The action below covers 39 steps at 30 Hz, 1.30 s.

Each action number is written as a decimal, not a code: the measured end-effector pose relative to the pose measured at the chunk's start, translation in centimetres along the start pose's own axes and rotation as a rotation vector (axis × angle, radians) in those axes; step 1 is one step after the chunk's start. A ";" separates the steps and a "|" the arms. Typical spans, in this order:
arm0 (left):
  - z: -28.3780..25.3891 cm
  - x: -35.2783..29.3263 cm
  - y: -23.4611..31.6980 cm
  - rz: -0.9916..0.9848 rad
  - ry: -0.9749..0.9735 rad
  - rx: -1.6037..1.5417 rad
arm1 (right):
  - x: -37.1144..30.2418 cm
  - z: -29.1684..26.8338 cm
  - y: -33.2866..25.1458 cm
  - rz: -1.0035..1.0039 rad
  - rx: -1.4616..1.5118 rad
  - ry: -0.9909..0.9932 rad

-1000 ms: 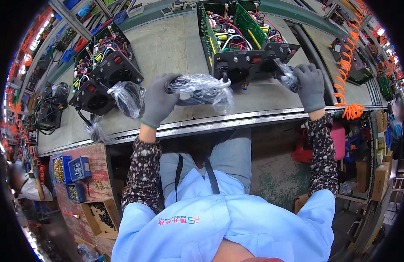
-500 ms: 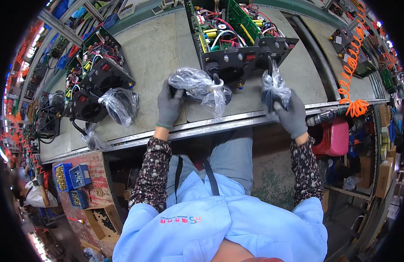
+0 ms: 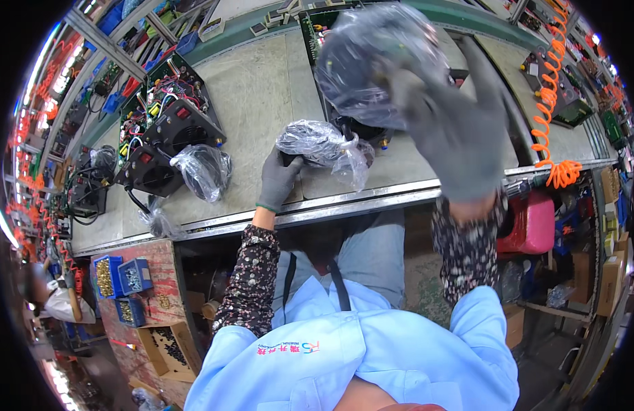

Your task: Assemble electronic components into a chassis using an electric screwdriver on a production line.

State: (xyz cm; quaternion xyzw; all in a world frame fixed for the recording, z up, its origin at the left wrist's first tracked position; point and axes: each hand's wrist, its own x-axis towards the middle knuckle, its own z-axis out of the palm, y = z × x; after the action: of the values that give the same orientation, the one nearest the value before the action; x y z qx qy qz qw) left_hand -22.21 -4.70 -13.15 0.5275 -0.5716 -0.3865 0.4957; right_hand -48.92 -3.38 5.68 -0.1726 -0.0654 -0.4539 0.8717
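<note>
Crinkled clear bag (image 3: 313,140), shiny, pinched by left hand (image 3: 279,181); blurred bag (image 3: 361,65), dark inside, at right hand (image 3: 461,133), grip unclear.

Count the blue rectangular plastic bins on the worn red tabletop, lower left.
3: the left blue plastic bin holding gold-coloured parts, the right blue plastic bin beside it, and the lower blue plastic bin below both in the picture. None looks hidden.

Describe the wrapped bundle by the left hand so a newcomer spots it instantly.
Start at the grey workbench, then find the gloved left hand at its front. At that hand is an elongated clear-plastic bundle, gathered by a pale tie toward its right end. Wrapped neighbours lie farther left, and a blurred bundle is at the right hand; only this one touches the left hand.
</note>
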 end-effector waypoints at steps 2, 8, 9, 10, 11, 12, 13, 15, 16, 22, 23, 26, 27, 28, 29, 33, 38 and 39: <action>-0.5 -0.5 0.3 -0.033 -0.033 -0.041 | 4.1 -1.6 0.8 -0.171 -0.558 -0.001; -1.7 -2.6 2.4 -0.071 -0.033 -0.185 | 7.5 0.7 -2.7 0.273 -1.685 0.490; -2.4 -2.6 3.6 -0.039 0.015 -0.241 | 7.6 0.7 -2.6 0.272 -1.680 0.496; -3.0 -2.4 4.9 -0.008 0.061 -0.297 | 7.8 0.6 -2.5 0.235 -1.870 0.578; -4.5 -1.8 6.2 0.051 0.058 -0.158 | 8.0 0.7 -2.1 0.201 -2.059 0.652; -5.5 -0.9 7.7 0.103 0.057 -0.019 | 8.0 0.2 -1.9 0.216 -2.052 0.652; -5.0 -0.2 9.9 0.147 0.060 0.016 | 7.8 -0.8 -2.1 -0.176 -2.221 0.593; -4.6 2.6 10.2 0.292 0.098 0.169 | 7.7 -2.2 -2.1 -0.812 -2.291 0.382; -5.1 4.1 8.3 0.385 0.145 0.295 | 7.6 -2.2 -1.6 -0.809 -2.284 0.368; -0.3 4.8 -4.6 0.484 0.276 0.758 | 4.2 -3.4 -1.4 -0.790 -2.270 0.064; 0.0 5.1 -4.2 0.492 0.268 0.749 | 3.8 -3.8 -1.4 -0.736 -2.146 0.087; 0.0 4.0 -2.7 0.304 0.142 0.686 | 2.8 -3.2 -1.9 -0.690 -2.083 0.012; 0.0 3.7 -2.4 0.233 0.160 0.527 | 2.4 -2.8 -1.6 -0.649 -2.032 0.012; -0.3 3.3 -2.2 0.160 0.177 0.368 | 1.6 -2.8 -1.4 -0.646 -2.036 0.019; -0.9 2.7 -1.5 0.137 0.150 0.274 | 0.6 -2.7 -1.5 -0.743 -2.041 0.062; -3.9 -1.5 0.7 0.086 0.273 0.156 | -5.4 -6.6 -6.9 -1.011 -1.962 0.462; -4.1 -6.2 4.3 0.016 0.289 0.095 | -13.7 -11.4 -16.5 0.375 -2.696 1.403; -3.7 -6.9 4.3 -0.011 0.231 0.068 | -13.4 -9.8 -16.3 0.941 -2.591 1.532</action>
State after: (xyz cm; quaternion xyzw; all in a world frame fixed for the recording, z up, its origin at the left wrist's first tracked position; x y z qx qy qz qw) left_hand -19.87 3.05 -9.36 0.5882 -0.5206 -0.3064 0.5377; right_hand -70.36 -5.26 -3.17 0.5142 -0.8483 -0.1252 -0.0200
